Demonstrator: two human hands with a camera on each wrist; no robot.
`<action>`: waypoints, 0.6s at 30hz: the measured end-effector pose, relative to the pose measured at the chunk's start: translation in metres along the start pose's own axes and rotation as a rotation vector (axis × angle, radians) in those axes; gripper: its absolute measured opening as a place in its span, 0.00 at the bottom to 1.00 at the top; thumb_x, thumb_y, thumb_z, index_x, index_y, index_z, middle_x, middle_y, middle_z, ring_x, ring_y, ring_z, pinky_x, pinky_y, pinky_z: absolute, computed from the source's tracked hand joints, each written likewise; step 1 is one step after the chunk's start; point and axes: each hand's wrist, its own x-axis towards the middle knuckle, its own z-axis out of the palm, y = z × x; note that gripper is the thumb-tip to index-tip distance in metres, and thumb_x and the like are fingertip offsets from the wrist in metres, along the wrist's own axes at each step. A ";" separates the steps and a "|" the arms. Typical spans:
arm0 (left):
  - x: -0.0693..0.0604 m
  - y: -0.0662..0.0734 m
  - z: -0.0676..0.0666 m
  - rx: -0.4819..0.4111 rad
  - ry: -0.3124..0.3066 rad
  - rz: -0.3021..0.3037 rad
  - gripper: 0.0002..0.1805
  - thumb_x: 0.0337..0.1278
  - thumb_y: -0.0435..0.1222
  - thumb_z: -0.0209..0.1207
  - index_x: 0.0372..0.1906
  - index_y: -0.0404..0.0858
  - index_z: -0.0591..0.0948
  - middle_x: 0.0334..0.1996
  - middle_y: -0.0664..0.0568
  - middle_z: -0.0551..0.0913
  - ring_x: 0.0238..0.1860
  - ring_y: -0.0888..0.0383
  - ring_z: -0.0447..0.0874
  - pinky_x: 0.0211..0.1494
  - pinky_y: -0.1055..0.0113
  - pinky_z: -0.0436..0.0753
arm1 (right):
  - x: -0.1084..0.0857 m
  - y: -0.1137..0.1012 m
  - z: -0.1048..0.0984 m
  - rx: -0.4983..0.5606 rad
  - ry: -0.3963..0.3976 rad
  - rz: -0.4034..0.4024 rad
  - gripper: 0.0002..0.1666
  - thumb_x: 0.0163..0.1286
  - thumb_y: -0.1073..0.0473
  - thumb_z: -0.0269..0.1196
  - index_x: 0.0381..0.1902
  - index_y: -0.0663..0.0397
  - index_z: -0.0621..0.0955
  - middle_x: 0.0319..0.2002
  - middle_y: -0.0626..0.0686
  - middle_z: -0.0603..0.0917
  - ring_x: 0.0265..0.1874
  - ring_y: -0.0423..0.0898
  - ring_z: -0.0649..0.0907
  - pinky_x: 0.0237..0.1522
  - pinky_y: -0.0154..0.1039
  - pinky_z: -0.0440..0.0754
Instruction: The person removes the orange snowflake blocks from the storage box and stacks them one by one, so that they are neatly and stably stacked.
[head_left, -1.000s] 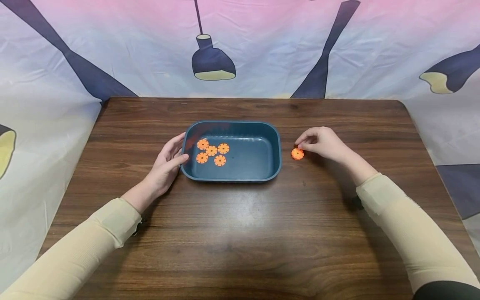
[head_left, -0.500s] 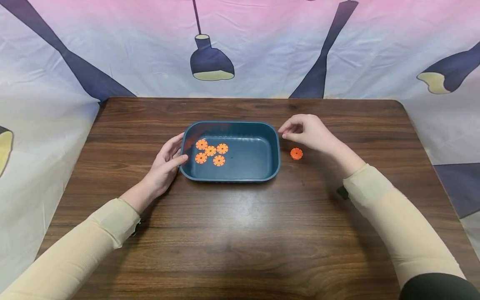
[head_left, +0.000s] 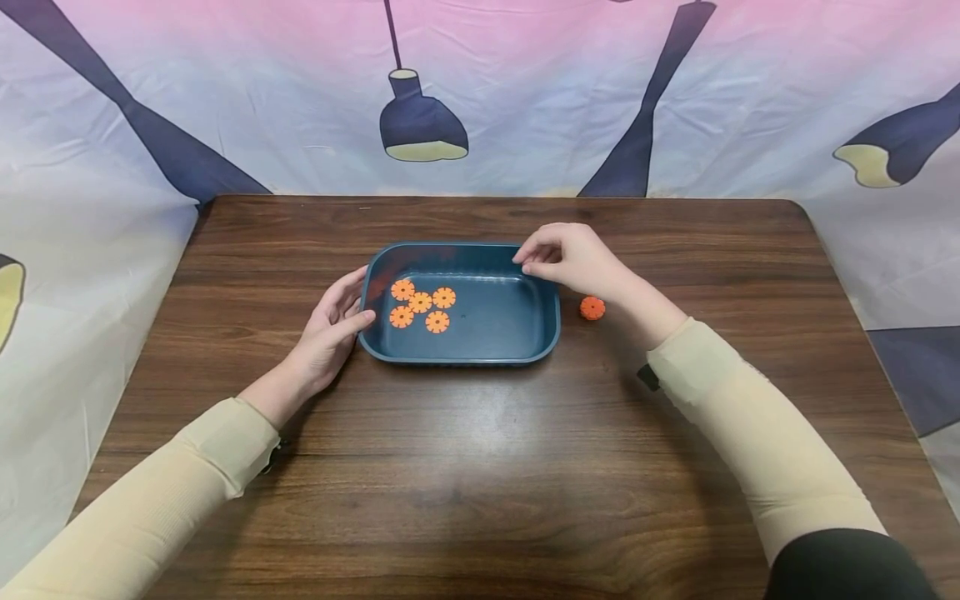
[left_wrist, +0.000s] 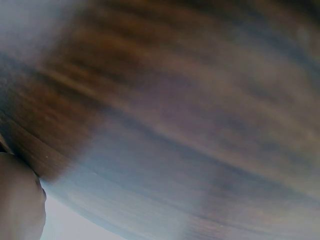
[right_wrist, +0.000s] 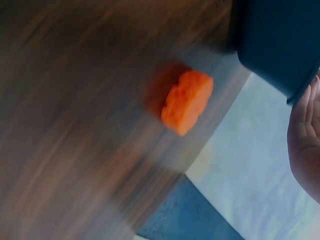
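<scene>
The left hand (head_left: 318,337) held a blue bin (head_left: 495,321) by its left end, thumb over the rim. Inside lay five orange discs (head_left: 424,305), probably light and stiff, best pinched by the edges. The right hand (head_left: 576,258) arched over the bin's right end, fingertips near thumb; whether it pinched anything, I couldn't tell. Just rightward, an orange stack (head_left: 592,308) stood on the glossy wooden table (head_left: 480,475), before printed cloth (head_left: 525,108)
</scene>
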 end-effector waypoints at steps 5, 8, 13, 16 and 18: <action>0.000 0.001 0.000 0.000 -0.004 0.005 0.33 0.78 0.27 0.51 0.81 0.50 0.64 0.77 0.56 0.65 0.86 0.48 0.48 0.69 0.78 0.73 | 0.008 -0.004 0.012 0.021 -0.020 -0.024 0.09 0.73 0.67 0.68 0.49 0.58 0.90 0.45 0.57 0.92 0.41 0.48 0.90 0.49 0.38 0.88; -0.001 0.001 0.001 0.003 -0.002 0.002 0.33 0.78 0.27 0.52 0.81 0.50 0.64 0.78 0.55 0.64 0.86 0.47 0.48 0.69 0.78 0.73 | 0.013 -0.007 0.019 0.030 -0.037 -0.032 0.09 0.73 0.67 0.68 0.49 0.58 0.90 0.45 0.58 0.91 0.41 0.49 0.89 0.50 0.42 0.88; -0.001 0.001 0.001 0.008 0.002 0.000 0.33 0.78 0.28 0.52 0.81 0.50 0.64 0.78 0.55 0.65 0.86 0.48 0.49 0.68 0.77 0.74 | 0.021 -0.010 0.032 0.049 -0.064 -0.028 0.09 0.73 0.67 0.69 0.48 0.60 0.90 0.44 0.58 0.91 0.42 0.49 0.89 0.51 0.43 0.89; -0.001 0.001 0.002 0.005 0.005 0.001 0.32 0.78 0.28 0.52 0.81 0.50 0.65 0.77 0.56 0.66 0.86 0.48 0.49 0.68 0.77 0.74 | 0.025 -0.011 0.039 0.055 -0.078 -0.041 0.09 0.73 0.67 0.69 0.48 0.62 0.90 0.43 0.59 0.90 0.42 0.50 0.88 0.51 0.42 0.89; -0.001 0.001 0.002 0.004 0.006 0.001 0.32 0.78 0.28 0.52 0.81 0.50 0.65 0.77 0.57 0.66 0.86 0.48 0.49 0.69 0.78 0.74 | 0.028 -0.012 0.043 0.055 -0.085 -0.049 0.09 0.72 0.68 0.69 0.48 0.63 0.90 0.43 0.59 0.90 0.42 0.50 0.88 0.51 0.42 0.89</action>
